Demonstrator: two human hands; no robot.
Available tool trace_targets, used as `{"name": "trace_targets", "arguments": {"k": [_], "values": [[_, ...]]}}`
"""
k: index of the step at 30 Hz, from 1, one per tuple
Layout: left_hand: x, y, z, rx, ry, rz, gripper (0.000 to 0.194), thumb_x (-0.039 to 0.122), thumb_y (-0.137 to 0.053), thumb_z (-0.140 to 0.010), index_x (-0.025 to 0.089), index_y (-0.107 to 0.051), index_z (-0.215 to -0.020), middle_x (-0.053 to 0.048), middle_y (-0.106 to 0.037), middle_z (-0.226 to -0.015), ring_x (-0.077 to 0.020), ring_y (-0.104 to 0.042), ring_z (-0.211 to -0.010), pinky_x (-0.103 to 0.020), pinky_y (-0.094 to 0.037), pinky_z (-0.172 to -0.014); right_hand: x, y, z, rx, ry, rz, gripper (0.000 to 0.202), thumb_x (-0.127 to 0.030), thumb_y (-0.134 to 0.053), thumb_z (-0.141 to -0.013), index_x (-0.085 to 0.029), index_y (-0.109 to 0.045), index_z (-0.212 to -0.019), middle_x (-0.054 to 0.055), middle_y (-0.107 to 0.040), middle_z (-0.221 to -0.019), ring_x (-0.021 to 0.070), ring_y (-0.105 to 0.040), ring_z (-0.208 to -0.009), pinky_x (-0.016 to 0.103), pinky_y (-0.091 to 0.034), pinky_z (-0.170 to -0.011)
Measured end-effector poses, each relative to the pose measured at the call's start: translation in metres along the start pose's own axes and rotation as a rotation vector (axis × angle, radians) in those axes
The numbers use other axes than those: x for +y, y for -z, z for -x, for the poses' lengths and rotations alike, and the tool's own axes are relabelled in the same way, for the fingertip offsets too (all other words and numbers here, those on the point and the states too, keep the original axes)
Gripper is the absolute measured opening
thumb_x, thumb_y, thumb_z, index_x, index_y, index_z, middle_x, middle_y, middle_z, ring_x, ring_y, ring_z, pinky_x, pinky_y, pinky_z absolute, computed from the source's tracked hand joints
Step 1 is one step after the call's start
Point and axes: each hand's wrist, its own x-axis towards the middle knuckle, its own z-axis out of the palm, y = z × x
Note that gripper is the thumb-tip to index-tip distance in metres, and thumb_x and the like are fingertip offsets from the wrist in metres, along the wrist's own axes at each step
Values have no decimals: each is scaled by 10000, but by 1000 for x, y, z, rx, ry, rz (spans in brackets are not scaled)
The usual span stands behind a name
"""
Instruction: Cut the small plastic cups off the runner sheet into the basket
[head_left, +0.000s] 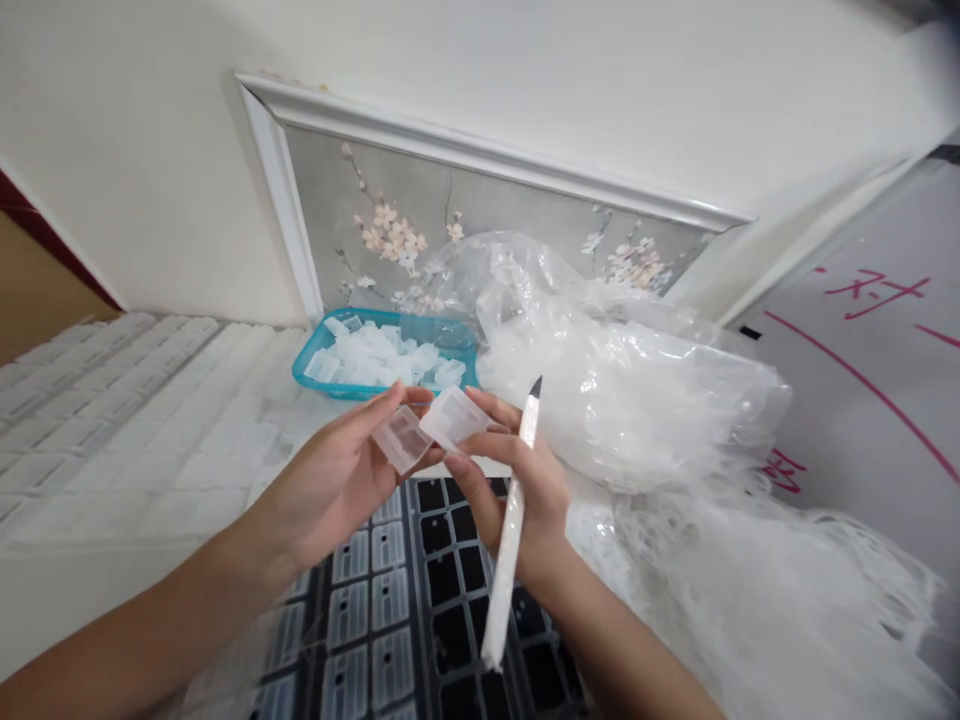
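Two small plastic pieces are held up close together in front of us, above the near tray. In our left hand [341, 485] we pinch a clear piece [403, 440], thin-walled and boxy, thumb at its upper edge and fingers curled behind. Our right hand [536, 485] pinches a frosted piece [455, 417], cloudier and squarish, between thumb and bent fingers. The two touch or overlap at their inner edges; we cannot tell whether they are joined. Across the right fingers slants a slim white shaft [506, 560] with a dark, pointed tip; its exact grip is unclear to us.

Below, we see a black gridded tray [418, 560], its left compartments holding ribbed, translucent pieces [349, 600]. Beyond our hands, a glossy blue basket [301, 370] holds a jumble of angular, milky bits [382, 350]. To its right bulges a crinkled, shiny clear bag [637, 390], with tangled white strands [787, 590] nearer us. Pale, blocky cases [112, 420] lie in rows on the left. Behind, smooth moulding [465, 137] frames a grey panel painted with blossoms [390, 235].
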Motion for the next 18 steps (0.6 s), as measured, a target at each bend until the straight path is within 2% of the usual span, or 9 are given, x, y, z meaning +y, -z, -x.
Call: {"name": "trace_targets", "arguments": {"k": [4, 7, 9, 13, 18], "values": [[-6, -1, 1, -6, -11, 73, 232, 398, -594, -932, 201, -703, -988, -74, -680, -1045, -188, -643, -956, -290, -565, -782, -1, -5, 1, -134, -40, -1, 31, -229, -651, -890, -237, -662, -918, 88, -653, -1273, 246, -657, -1124, 447, -570, -930], [-8, -1, 3, -7, -21, 83, 257, 417, -574, -943, 216, -676, -1066, -64, -662, -1066, -169, -630, -947, -259, -554, -750, 3, -6, 0, -208, -72, -6, 172, -300, -712, -857, -235, -664, -1009, 103, -638, -1303, 272, -611, -1207, 473, -537, -978], [-9, -1, 4, -27, -31, 64, 290, 447, -557, -949, 235, -647, -1125, -59, -649, -1095, -163, -624, -949, -247, -548, -731, 6, -5, 1, -226, -83, -1, 260, -356, -764, -812, -242, -667, -1025, 107, -618, -1332, 287, -597, -1227, 482, -530, -985], [-10, -2, 5, -92, -103, 36, 309, 444, -570, -938, 245, -613, -1170, -66, -624, -1193, -179, -613, -1031, -263, -547, -786, 8, -6, 2, -199, -63, 47, 76, -282, -686, -879, -261, -683, -953, 72, -616, -1333, 263, -591, -1238, 480, -521, -1001], [-12, -4, 2, -56, -72, 2, 333, 437, -520, -962, 259, -550, -1241, -72, -615, -1245, -181, -634, -1025, -266, -546, -762, 11, -10, 5, -211, 58, 116, 131, -247, -688, -870, -254, -662, -998, 86, -623, -1328, 274, -551, -1284, 540, -473, -1059]]}}
